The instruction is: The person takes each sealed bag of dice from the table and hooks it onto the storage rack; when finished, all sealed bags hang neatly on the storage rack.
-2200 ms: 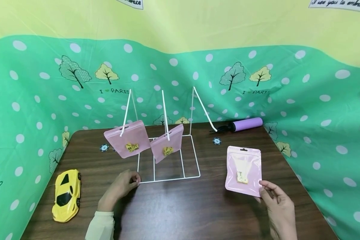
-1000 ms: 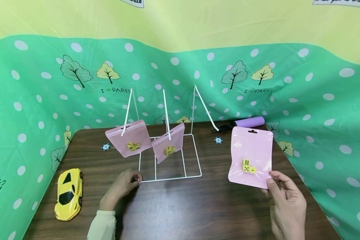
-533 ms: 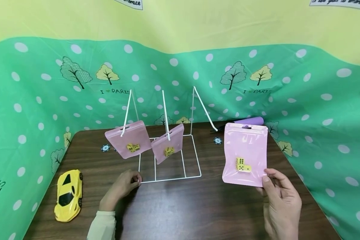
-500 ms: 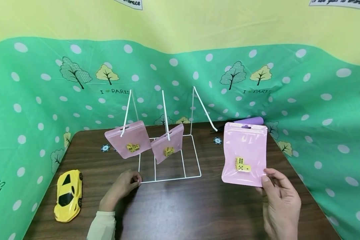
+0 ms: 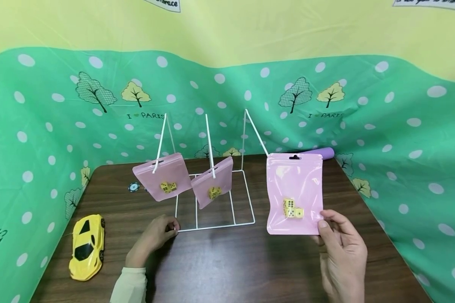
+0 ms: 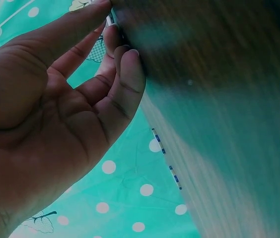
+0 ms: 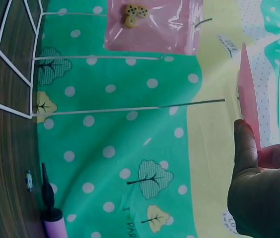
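Observation:
My right hand (image 5: 343, 248) pinches the lower right corner of a pink zip bag (image 5: 293, 181) between thumb and fingers. This bag is raised above the table, its hang hole at the top and yellow dice (image 5: 291, 208) inside. A white wire rack (image 5: 216, 227) with three long prongs stands in the middle; the right prong (image 5: 257, 132) meets the bag's top left corner in the head view, its tip hidden. Two similar pink bags hang on the left and middle prongs, the left bag (image 5: 145, 174) and the middle bag (image 5: 202, 195). My left hand (image 5: 155, 237) pinches the rack's front left corner.
A yellow toy car (image 5: 86, 247) lies at the left of the brown table (image 5: 220, 269). Behind the raised bag is a purple hand pump (image 5: 324, 153). A poker chip (image 5: 134, 187) lies back left, another chip (image 7: 29, 181) near the pump. Patterned cloth surrounds the table.
My right hand has lifted the pink bag and then brought it left to the right prong. My left hand has stayed at the rack's corner, and the two hanging bags have barely moved.

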A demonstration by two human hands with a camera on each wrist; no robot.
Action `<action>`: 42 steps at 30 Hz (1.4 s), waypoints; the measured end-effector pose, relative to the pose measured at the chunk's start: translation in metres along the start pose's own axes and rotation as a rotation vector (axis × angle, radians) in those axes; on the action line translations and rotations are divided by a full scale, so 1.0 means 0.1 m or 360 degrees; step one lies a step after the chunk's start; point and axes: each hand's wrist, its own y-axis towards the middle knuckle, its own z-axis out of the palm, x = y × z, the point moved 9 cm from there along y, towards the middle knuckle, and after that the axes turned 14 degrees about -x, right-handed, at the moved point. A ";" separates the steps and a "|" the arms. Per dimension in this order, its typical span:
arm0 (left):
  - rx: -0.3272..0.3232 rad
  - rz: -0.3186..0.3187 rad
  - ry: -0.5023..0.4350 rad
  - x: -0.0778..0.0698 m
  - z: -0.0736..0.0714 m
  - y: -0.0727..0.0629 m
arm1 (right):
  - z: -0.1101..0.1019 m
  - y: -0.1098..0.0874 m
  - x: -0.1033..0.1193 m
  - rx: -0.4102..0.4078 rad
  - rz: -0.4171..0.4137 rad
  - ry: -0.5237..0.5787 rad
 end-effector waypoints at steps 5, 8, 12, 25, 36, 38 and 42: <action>-0.0004 0.0005 -0.0007 -0.01 0.00 0.00 | 0.06 -0.05 -0.06 0.0059 0.0005 -0.0055; -0.0009 0.0011 -0.0006 -0.01 0.00 -0.01 | 0.09 -0.07 -0.09 0.0113 0.0014 -0.0039; -0.0023 0.0031 -0.0008 -0.01 -0.01 0.00 | 0.15 -0.11 -0.13 0.0188 0.0026 -0.0011; 0.0006 -0.0027 0.0015 0.02 0.01 0.00 | 0.16 -0.13 -0.23 0.0134 0.0054 -0.0159; 0.0014 -0.0026 0.0024 0.03 0.01 0.00 | 0.15 -0.09 -0.30 0.0055 0.0048 -0.0261; 0.0013 -0.0025 0.0018 0.02 0.01 0.01 | 0.17 -0.08 -0.32 0.0062 0.0056 -0.0252; 0.0001 -0.0024 -0.0001 0.03 0.01 0.00 | 0.20 -0.07 -0.38 0.0107 0.0084 -0.0264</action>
